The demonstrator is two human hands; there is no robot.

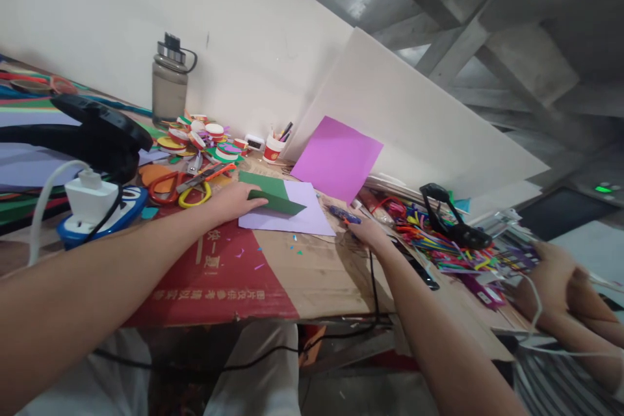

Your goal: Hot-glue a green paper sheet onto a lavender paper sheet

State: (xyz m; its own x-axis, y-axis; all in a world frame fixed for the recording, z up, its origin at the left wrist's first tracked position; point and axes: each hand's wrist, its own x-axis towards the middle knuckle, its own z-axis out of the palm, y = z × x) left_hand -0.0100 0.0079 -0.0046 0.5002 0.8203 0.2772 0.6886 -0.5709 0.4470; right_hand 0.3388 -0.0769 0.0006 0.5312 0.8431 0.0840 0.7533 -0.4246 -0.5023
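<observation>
My left hand (241, 200) pinches the edge of a folded green sheet of paper (277, 203), whose near flap stands up. Beneath it lies a light purple sheet of paper (316, 218), partly covered by the green one. To the right, my right hand (365, 233) is closed around a dark blue glue gun (344, 214) with its nozzle pointing left toward the sheets. A black cord (374, 283) runs down from near that hand over the table edge. Scissors with red handles (166, 188) and scissors with yellow handles (195, 195) rest beside my left wrist.
Small paper craft pieces (214, 133) and a water bottle (169, 84) stand at the back left. A blue power strip (131, 205) sits by my left forearm. A purple sheet (338, 159) leans on a white board. Another person's hands (550, 279) work at the right.
</observation>
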